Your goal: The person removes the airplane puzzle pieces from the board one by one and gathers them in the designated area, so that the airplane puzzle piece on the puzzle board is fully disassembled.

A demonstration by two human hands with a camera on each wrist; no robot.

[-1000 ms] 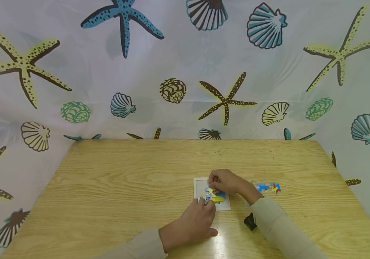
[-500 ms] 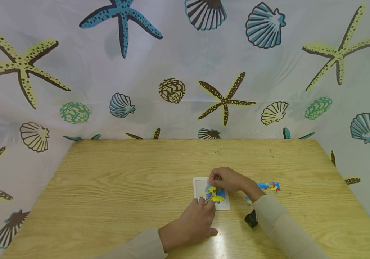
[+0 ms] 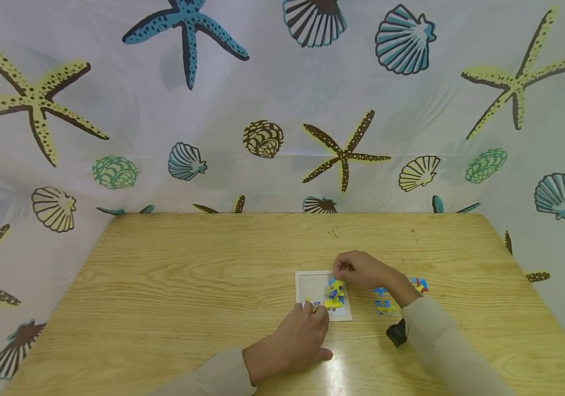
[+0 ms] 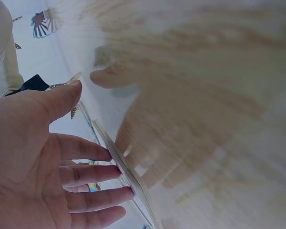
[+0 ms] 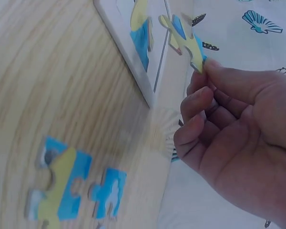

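Right hand (image 5: 243, 124) pinches yellow-blue puzzle piece (image 5: 190, 47) by one end — may twist or slip; left hand (image 3: 294, 336), fingers extended, touches tray (image 5: 127, 50) — uneven pressure could shift it.

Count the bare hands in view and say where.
2. The left hand touches the near edge of the puzzle tray; the right hand pinches a puzzle piece at the tray's right side. No other hand shows; none seems hidden.
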